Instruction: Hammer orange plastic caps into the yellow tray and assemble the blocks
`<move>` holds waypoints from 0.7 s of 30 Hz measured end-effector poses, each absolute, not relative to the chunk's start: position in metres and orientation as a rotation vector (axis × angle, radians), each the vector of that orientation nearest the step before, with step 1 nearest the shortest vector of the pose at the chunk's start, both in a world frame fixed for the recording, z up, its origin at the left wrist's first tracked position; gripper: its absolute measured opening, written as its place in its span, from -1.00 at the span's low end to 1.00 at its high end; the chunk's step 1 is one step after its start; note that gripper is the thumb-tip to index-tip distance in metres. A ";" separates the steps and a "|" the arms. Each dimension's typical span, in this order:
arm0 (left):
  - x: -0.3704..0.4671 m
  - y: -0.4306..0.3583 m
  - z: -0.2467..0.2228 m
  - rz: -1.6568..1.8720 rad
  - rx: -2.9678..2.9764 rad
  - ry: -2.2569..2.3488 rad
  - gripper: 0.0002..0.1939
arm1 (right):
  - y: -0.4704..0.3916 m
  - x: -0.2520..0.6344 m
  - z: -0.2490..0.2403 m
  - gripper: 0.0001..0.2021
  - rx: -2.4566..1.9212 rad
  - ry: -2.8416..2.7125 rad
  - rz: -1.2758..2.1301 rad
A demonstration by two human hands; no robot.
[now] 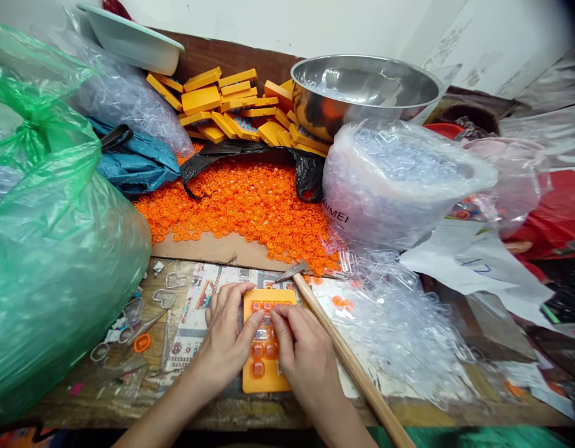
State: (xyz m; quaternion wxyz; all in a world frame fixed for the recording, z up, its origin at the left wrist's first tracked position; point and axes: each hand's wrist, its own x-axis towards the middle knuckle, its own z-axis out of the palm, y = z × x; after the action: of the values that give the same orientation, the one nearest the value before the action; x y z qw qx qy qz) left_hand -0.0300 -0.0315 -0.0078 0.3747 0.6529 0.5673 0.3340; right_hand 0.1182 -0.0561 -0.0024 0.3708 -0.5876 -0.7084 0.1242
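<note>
A flat orange-yellow plastic block lies on the printed paper in front of me, with rows of small orange pieces capped in clear plastic set in it. My left hand grips the block's left side, its thumb pressing on the upper pieces. Over the right side, my right hand has its thumb and fingertips pinched together at an upper piece; anything between them is too small to make out. Right beside that hand, a hammer lies slanted, its metal head beyond the block.
Orange rings are heaped behind the work area, with stacked yellow blocks farther back. Clear plastic pieces spread to the right, below a full white bag and a steel bowl. A large green bag bulges at left.
</note>
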 end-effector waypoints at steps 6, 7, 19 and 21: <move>-0.026 -0.031 -0.005 0.751 1.649 1.500 -0.70 | -0.055 0.118 -0.010 -0.85 -1.450 -1.810 0.153; -0.025 -0.031 -0.004 0.727 1.646 1.510 -0.69 | -0.054 0.119 -0.010 -0.87 -1.449 -1.812 0.157; -0.016 -0.027 -0.004 0.554 1.699 1.581 -0.62 | -0.043 0.127 -0.016 -0.83 -1.438 -1.751 0.331; -0.017 -0.028 -0.004 0.556 1.661 1.590 -0.58 | -0.045 0.127 -0.015 -0.84 -1.432 -1.707 0.345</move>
State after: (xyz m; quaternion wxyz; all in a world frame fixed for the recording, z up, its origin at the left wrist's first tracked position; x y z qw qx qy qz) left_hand -0.0168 -0.0282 -0.0037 0.3784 0.6499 0.6222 0.2177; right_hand 0.1268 -0.0447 -0.0154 0.4290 -0.5736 -0.6840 0.1383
